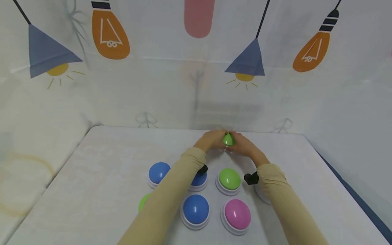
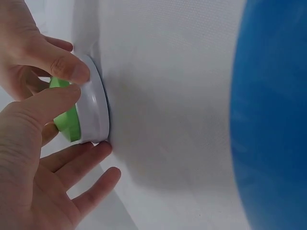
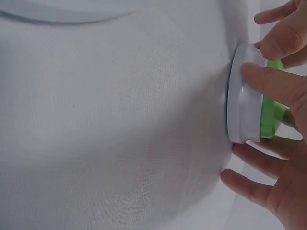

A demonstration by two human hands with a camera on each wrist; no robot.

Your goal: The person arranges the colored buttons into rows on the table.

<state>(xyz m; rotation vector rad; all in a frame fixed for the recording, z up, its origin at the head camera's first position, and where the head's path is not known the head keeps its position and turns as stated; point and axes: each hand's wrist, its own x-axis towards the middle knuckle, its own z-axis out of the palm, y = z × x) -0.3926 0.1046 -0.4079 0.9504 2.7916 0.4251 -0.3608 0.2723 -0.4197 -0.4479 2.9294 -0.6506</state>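
Both hands meet at a push button with a green top (image 1: 228, 139) and a white base (image 2: 93, 105), near the far side of the table. My left hand (image 1: 212, 139) holds it from the left, thumb on the base and fingertips at its lower edge in the left wrist view. From the other side my right hand (image 1: 245, 145) grips the same base, its thumb (image 3: 268, 81) pressed on the white rim. In both wrist views the base stands on the white surface. Fingers partly hide the green top.
Closer in stand several dome buttons on white bases: blue ones (image 1: 196, 209), a green one (image 1: 229, 179) and a pink one (image 1: 237, 214). The left sleeve (image 1: 165, 200) covers parts of some. A white base (image 1: 262, 194) shows beside the right sleeve. Behind the table hangs a printed sheet (image 1: 165, 88).
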